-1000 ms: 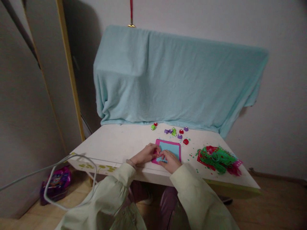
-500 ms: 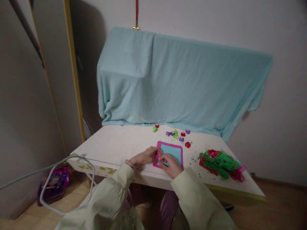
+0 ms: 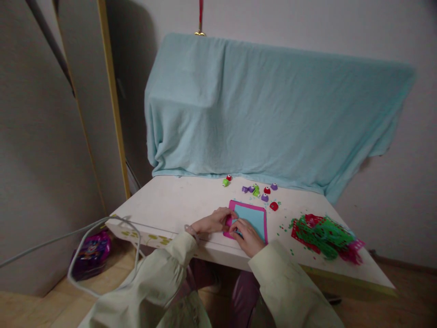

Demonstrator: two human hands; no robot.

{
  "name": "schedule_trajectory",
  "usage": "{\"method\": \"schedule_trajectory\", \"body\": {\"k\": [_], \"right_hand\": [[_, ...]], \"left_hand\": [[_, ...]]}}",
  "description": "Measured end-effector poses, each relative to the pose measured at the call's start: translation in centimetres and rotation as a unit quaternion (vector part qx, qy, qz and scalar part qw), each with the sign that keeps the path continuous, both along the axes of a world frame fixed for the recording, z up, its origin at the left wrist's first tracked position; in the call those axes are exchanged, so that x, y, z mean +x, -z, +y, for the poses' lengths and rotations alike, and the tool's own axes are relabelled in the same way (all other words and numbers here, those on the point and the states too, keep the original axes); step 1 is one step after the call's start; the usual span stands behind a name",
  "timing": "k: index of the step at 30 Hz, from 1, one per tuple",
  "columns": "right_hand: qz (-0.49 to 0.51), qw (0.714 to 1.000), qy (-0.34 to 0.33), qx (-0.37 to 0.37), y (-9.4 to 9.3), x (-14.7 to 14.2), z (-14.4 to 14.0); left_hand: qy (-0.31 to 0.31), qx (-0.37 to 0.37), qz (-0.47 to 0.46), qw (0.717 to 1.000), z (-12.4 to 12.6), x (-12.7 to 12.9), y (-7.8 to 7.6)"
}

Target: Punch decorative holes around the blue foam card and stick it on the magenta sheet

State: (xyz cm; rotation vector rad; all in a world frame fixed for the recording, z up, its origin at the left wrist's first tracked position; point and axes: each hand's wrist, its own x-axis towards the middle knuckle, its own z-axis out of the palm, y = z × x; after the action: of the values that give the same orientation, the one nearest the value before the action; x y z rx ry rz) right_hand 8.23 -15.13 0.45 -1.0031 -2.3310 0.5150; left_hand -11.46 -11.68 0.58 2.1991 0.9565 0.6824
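Pinching blue sheet (image 3: 251,217) w/ both hands (image 3: 232,226) on pink sheet (image 3: 232,205)

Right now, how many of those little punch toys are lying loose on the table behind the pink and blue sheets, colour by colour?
red punches: 3
purple punches: 4 (two lie close together, so this count is less sure)
green punches: 2
Total: 9
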Motion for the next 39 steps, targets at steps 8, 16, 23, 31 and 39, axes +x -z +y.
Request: {"method": "schedule_trajectory", "body": {"k": [8, 16, 23, 31, 39], "right_hand": [[0.004, 1.000, -0.015, 0.007, 0.0, -0.1, -0.1], [0.007, 0.999, 0.026, 0.030, 0.4, -0.1, -1.0], [-0.025, 0.997, 0.035, 0.065, 0.8, -0.6, -1.2], [-0.014, 0.999, 0.004, 0.051, 0.6, -0.2, -1.0], [0.033, 0.999, 0.012, 0.000, 0.2, 1.9, -2.0]], "left_hand": [[0.002, -0.004, 0.011, 1.000, 0.5, 0.0, 0.9], [0.014, -0.007, 0.006, 1.000, 0.5, -0.1, 0.8], [0.014, -0.005, 0.003, 1.000, 0.4, 0.0, 0.9], [0.000, -0.014, 0.010, 1.000, 0.2, 0.0, 0.7], [0.007, -0.024, 0.014, 1.000, 0.0, -0.1, 0.3]]}}
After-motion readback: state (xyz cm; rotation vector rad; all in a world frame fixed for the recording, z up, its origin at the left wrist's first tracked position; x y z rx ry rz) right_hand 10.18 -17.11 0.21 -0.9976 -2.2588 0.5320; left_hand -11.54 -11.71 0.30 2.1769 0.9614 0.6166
